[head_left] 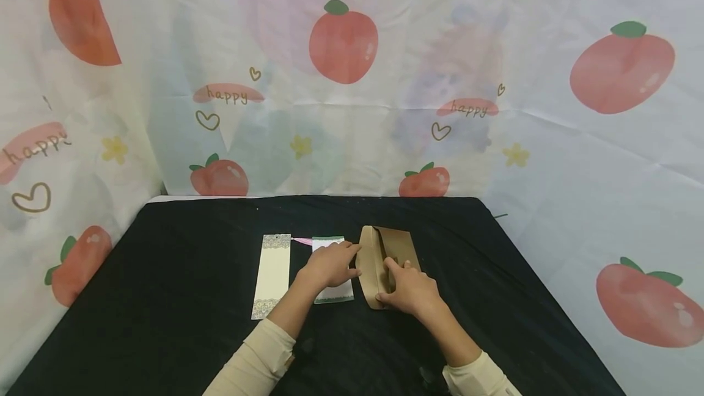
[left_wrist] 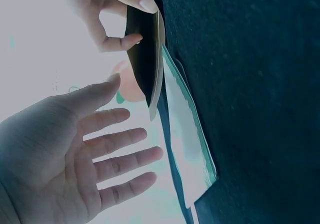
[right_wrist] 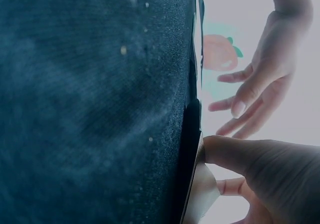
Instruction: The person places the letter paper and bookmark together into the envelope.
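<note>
A brown kraft envelope [head_left: 367, 264] lies on the black cloth, its flap folded open to the left and its mouth gaping. My right hand [head_left: 412, 289] holds it at the mouth, thumb on the flap and a bent finger at the pocket's edge. My left hand [head_left: 332, 264] hovers over a white card with green edges [head_left: 337, 294], fingers straight and apart, their tips near the envelope's flap. In the left wrist view, that left hand [left_wrist: 75, 149] holds nothing. Left of the card lies a cream bookmark [head_left: 273, 277] with patterned ends.
A pink ribbon [head_left: 302, 241] runs between the bookmark's top and the card. Black cloth [head_left: 192, 286] covers the table. Behind and at both sides hang white curtains [head_left: 385, 133] printed with red fruit, hearts and lettering.
</note>
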The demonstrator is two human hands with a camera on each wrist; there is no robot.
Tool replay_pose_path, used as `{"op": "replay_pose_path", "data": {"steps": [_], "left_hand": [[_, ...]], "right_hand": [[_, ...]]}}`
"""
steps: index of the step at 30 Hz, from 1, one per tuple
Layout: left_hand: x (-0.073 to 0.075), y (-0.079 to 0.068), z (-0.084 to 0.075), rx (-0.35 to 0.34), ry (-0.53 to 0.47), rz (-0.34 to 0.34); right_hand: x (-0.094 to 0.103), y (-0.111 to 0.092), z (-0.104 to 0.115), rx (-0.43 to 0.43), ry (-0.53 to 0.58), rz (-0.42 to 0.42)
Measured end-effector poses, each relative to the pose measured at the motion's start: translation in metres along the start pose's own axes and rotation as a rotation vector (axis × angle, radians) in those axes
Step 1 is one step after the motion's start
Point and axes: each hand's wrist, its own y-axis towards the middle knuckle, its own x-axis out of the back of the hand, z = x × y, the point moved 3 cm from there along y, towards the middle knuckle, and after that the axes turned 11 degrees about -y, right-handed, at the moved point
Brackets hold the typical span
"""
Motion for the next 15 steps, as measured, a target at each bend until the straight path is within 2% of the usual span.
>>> {"op": "replay_pose_path", "data": {"steps": [15], "left_hand": [[0.006,-0.009,0.038,0.081,-0.099,-0.057]], "right_hand": [[0.000,0.000,0.001,0.008,0.005,0.000]]}}
